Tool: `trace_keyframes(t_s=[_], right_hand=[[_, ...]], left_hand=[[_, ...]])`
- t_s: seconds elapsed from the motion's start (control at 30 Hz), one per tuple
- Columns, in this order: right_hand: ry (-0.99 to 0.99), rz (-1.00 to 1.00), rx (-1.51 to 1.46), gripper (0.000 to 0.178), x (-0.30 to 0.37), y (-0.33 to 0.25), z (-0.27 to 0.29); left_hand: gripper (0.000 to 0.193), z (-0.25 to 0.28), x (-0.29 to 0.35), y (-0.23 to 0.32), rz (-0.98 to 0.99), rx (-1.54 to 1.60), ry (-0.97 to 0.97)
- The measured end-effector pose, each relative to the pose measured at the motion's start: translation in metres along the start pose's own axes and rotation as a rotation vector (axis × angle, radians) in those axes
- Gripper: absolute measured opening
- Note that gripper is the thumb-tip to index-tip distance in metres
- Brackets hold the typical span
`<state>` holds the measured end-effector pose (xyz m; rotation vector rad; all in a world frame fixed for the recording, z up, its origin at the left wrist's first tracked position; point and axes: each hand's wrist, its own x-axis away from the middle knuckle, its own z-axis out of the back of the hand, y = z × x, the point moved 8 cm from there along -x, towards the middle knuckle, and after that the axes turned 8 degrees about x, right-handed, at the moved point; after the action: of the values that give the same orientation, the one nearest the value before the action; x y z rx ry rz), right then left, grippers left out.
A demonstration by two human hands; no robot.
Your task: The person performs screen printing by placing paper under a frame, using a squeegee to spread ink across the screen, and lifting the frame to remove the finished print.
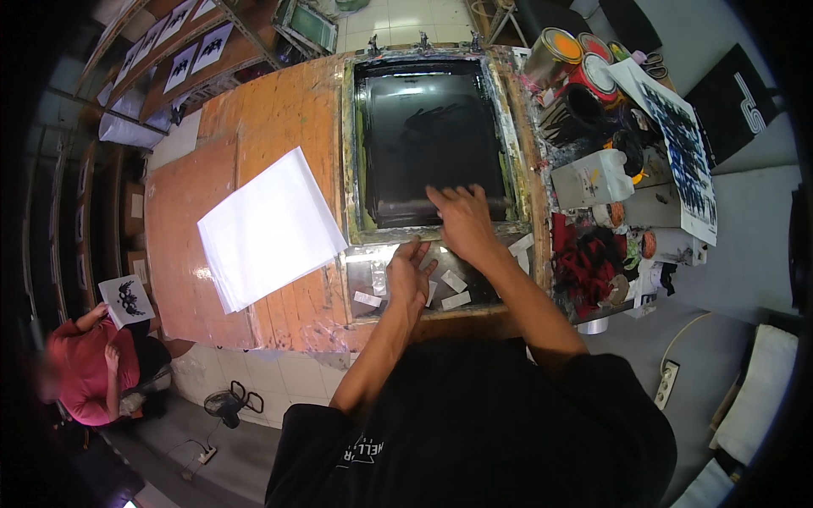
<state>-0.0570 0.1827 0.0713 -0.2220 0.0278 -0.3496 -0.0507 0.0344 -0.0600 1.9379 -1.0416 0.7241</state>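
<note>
A screen-printing frame (351, 169) is in front of me, its mesh (423, 161) coated with black ink. Along the near end of the mesh lies a dark squeegee (398, 206). My right hand (464, 224) grips this squeegee from above, with its fingers over the bar. Just below, my left hand (408, 273) has its fingertips at the frame's near edge and seems to hold it; the tips are partly hidden. Several small pale tape pieces (456, 300) lie on the printing base beside my left hand. A stack of white paper (271, 229) rests left of the frame.
Paint cans (555, 52), a white plastic jug (593, 178) and red rags (586, 267) crowd the right side. Hinge clamps (423, 40) stand at the frame's far end. Far left, a seated person (97, 372) holds a printed sheet (127, 300). A small fan (224, 406) is on the floor.
</note>
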Motion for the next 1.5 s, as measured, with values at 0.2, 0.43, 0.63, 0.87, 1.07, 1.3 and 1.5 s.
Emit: trace_keyframes(t_s=[0.2, 0.43, 0.63, 0.87, 1.07, 1.3, 1.5], right_hand=[[0.008, 0.058, 0.103, 0.085, -0.036, 0.018, -0.020], [-0.088, 0.077, 0.054, 0.085, -0.025, 0.015, -0.043], [0.050, 0.082, 0.150, 0.077, -0.033, 0.020, -0.049], [0.041, 0.072, 0.149, 0.082, -0.114, 0.050, -0.040], [0.165, 0.086, 0.231, 0.083, -0.207, 0.090, -0.036], [0.200, 0.069, 0.221, 0.083, -0.283, 0.124, -0.022], [-0.105, 0.177, 0.034, 0.076, -0.241, 0.104, -0.017]], left_hand=[[0.049, 0.001, -0.005, -0.003, -0.001, -0.001, 0.048], [0.057, 0.000, -0.004, -0.001, 0.000, 0.004, 0.037], [0.044, -0.006, 0.002, 0.001, -0.007, -0.001, 0.031], [0.030, 0.002, 0.002, -0.001, -0.011, 0.032, 0.056], [0.024, -0.001, 0.008, 0.002, -0.015, 0.026, 0.116], [0.027, -0.001, 0.013, 0.005, -0.050, 0.099, 0.106], [0.029, 0.010, 0.010, 0.002, -0.038, 0.059, 0.122]])
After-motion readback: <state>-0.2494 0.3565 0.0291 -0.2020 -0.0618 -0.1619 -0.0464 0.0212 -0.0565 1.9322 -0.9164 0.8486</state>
